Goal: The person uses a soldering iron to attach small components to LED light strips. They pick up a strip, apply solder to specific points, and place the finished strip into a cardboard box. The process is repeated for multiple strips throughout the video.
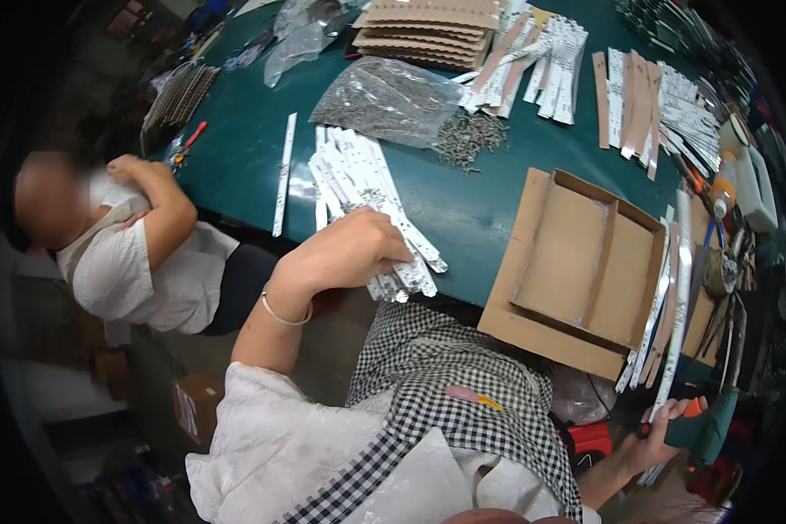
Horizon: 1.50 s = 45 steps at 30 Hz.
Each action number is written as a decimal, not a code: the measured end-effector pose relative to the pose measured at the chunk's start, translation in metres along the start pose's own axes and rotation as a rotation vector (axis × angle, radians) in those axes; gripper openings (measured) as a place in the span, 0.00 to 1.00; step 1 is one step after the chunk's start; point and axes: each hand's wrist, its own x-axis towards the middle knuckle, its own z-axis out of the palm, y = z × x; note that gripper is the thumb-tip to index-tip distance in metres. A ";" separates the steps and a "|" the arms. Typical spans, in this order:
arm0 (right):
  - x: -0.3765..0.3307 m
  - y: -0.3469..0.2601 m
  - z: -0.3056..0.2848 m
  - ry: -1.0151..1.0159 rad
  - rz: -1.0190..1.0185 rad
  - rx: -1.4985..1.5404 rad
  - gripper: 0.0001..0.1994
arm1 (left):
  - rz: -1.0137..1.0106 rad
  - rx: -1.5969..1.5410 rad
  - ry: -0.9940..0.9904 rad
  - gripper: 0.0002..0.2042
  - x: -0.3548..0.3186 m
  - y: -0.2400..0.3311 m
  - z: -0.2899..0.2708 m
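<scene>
My left hand (362,247), fingers curled and closed, rests over the near end of a loose pile of white patterned strips (354,170) at the table's front edge. What its fingertips pinch, if anything, is hidden. Low on the right, my right hand (651,444) is closed around what looks like a green power tool (713,430) with orange parts. Its exact kind does not show. Beside that hand, a long white strip (674,323) stands slanted, its lower end close to the fingers. One single strip (285,175) lies apart, left of the pile.
A cardboard tray (541,240) with a divider overhangs the front edge. Behind the pile, a clear bag (384,100) of small screws lies beside spilled screws (470,140). More strips (629,100) and stacked cardboard (424,35) lie farther back. Another person (140,236) sits at the left.
</scene>
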 end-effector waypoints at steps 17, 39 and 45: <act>-0.080 0.049 0.053 -0.406 0.118 0.076 0.29 | -0.110 0.205 0.355 0.09 0.155 -0.050 0.016; -0.052 0.061 0.042 -0.343 0.074 -0.023 0.28 | -0.115 0.074 0.251 0.10 0.166 -0.060 0.034; -0.049 0.059 0.046 -0.315 0.054 0.015 0.29 | -0.212 0.032 0.237 0.10 0.164 -0.060 0.033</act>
